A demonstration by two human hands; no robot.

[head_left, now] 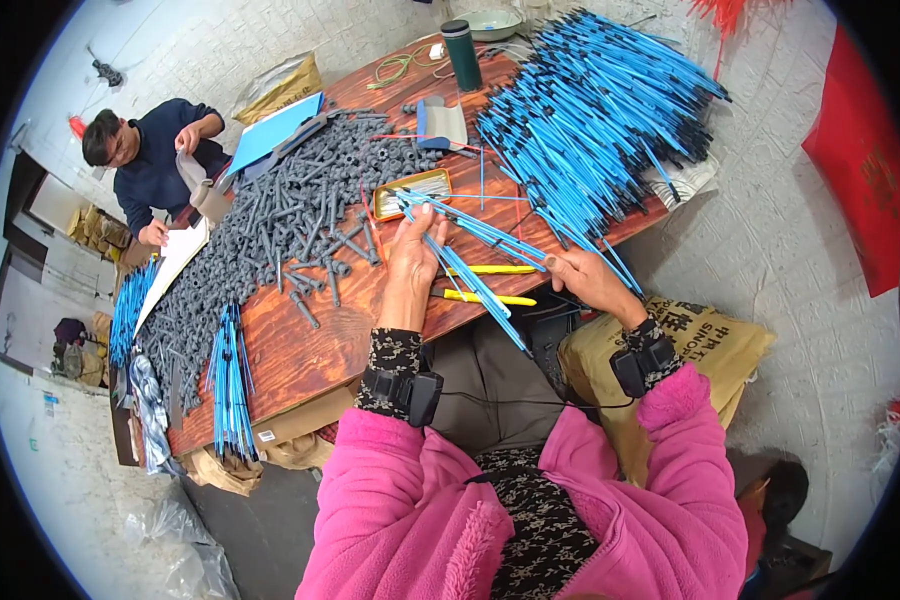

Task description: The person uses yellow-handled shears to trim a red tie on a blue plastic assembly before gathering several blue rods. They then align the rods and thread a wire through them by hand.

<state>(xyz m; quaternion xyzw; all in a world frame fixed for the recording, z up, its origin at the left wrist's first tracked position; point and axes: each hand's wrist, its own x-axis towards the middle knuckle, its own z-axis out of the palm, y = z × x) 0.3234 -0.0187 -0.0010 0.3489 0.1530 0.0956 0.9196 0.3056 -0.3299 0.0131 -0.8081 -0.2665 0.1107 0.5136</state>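
Left hand (411,258) is gripping blue rods (478,288) at the table's (295,352) near edge | right hand (592,281) is pinching rod ends | seemingly done: black-tipped pile (600,130) is lying right | seemingly left: held rods; grey pieces (300,190) are lying heaped, apparently unjoined.

1. Left hand (413,258) grips blue rods (492,236).
2. Right hand (592,280) pinches rod ends, some rods spanning both hands.
3. Yellow handles (490,298) lie beneath the rods.
4. Grey parts (315,190) heap the table (305,350) at left.
5. A rod pile (595,115) lies at right.
6. A co-worker (165,155) is across the table.
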